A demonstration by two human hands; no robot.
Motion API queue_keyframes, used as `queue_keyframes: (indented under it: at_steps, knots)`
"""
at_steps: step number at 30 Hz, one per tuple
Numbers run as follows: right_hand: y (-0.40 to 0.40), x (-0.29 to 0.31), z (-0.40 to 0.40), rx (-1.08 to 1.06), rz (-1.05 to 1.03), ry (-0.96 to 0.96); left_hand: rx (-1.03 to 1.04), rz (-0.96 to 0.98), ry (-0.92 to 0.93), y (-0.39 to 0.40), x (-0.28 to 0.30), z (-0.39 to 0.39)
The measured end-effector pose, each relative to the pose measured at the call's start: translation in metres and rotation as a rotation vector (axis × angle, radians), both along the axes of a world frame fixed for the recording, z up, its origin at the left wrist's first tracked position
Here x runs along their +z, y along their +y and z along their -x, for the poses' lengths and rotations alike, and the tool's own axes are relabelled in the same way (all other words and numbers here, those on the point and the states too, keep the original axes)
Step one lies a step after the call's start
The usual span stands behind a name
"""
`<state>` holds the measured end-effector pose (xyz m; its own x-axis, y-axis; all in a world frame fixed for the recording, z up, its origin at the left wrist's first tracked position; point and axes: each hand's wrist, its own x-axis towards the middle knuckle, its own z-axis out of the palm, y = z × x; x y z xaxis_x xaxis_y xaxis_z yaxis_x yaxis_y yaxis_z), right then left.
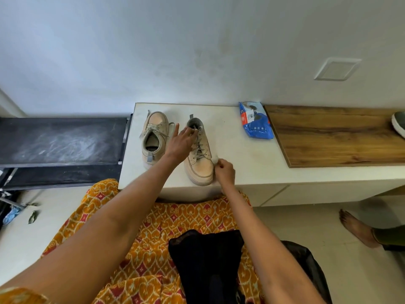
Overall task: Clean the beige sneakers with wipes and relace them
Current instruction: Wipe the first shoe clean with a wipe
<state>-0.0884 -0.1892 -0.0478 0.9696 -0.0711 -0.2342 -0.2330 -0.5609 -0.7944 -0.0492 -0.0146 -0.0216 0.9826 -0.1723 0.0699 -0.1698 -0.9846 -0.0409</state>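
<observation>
1. Lower frame: patterned orange garment [140,227] and dark cloth [206,260] in the lap; both forearms reached up toward centre frame.
2. Centre: right hand [225,172] was curled round a white wipe [215,159], pressed at the toe side of the right-hand sneaker [200,159].
3. Left hand [180,142] pinched that sneaker at its collar, index finger raised; laces still threaded.
4. Left of centre: second sneaker [153,139] stood just beside, heel toward camera, on the white bench top [241,163].
5. Upper right of centre: blue wipes pack [256,120], apart from the shoes.
6. Risk, judged: toe sat near the bench edge; hard wiping with a light collar hold could push the shoe off.
</observation>
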Motion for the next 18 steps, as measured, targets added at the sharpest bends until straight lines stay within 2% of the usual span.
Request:
queue_keyframes:
  at_steps: [6,9,11,14,18]
  knots:
    - [0.002,-0.010,0.051,-0.094,-0.108,-0.076,-0.032,-0.055,-0.039,0.003,-0.005,0.004]
    - [0.002,-0.008,0.062,-0.075,-0.116,-0.099,-0.024,-0.064,-0.046,0.003,-0.003,0.004]
    - [-0.004,-0.002,0.051,-0.045,-0.079,-0.110,-0.022,-0.078,-0.046,0.003,-0.003,0.005]
    - [-0.020,0.015,0.015,-0.137,-0.020,-0.123,0.003,-0.071,-0.048,-0.004,0.001,0.004]
    - [-0.038,0.028,-0.025,-0.247,0.057,-0.111,0.070,0.048,-0.061,-0.025,-0.002,-0.003]
